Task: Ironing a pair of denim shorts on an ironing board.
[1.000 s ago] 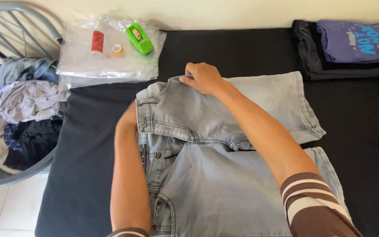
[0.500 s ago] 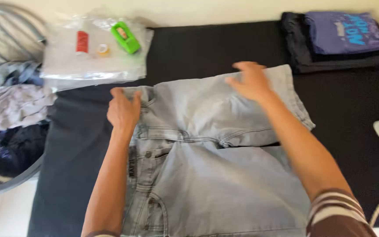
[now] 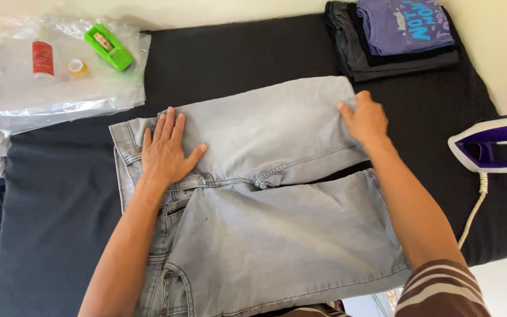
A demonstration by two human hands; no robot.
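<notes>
A black-covered worktop (image 3: 236,53) carries pale grey denim shorts (image 3: 265,199) spread across its middle. Beyond the shorts' right leg sits a stack of folded clothes (image 3: 394,41); beyond the waistband lies a clear plastic bag (image 3: 48,88) bearing a green oblong case (image 3: 108,48), a red tube (image 3: 43,58) and a small yellow roll (image 3: 78,67). The left hand (image 3: 165,149) lies flat, fingers spread, on the waistband; the right hand (image 3: 366,117) presses the leg's hem, farther right than half a second ago.

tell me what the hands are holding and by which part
Light grey denim shorts: left hand presses flat near the waistband; right hand rests at the upper leg's hem, grip unclear.
</notes>
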